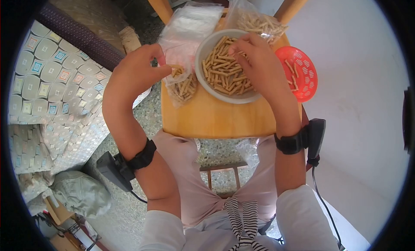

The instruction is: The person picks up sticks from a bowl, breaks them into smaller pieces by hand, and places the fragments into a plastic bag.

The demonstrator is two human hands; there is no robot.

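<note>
Though in bowl [199, 63], sticks [220, 76] partly hidden

One bowl [228, 98], one red basket [305, 76], one wooden table [212, 118]

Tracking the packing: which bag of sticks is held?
The bag left of the bowl, pinched by the left hand; the other bag lies behind the bowl, untouched.
</note>
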